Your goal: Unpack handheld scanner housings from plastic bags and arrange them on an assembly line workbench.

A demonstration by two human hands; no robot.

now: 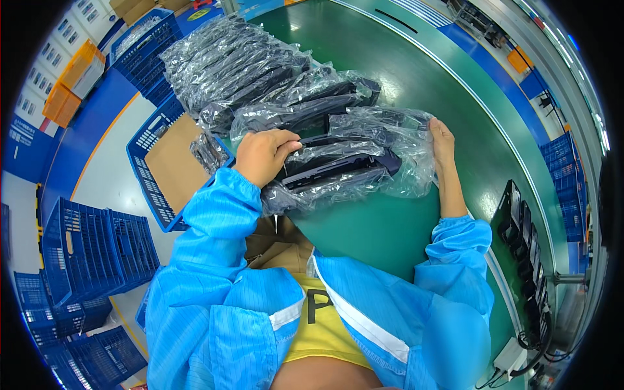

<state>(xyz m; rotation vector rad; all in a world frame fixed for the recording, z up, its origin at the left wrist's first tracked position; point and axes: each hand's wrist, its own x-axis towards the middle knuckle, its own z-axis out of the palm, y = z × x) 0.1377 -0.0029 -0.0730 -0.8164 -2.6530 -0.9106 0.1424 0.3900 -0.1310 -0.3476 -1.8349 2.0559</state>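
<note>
A dark, elongated plastic part (341,170) lies in a clear plastic bag (406,169) in front of me on the green table. My left hand (263,156) is closed, thumb and fingers pinched at the left end of the bagged parts. What exactly sits between those fingertips is partly hidden. On the other side, my right hand (443,143) grips the right edge of the clear bag, fingers folded behind it. Beyond both hands, more dark parts in clear bags (234,65) stand packed in a long row.
A blue crate (140,153) with cardboard in it stands left of the table (390,221). Further left are stacked blue crates (84,250) and orange bins (75,81). Several black devices with cables (520,240) line the table's right side.
</note>
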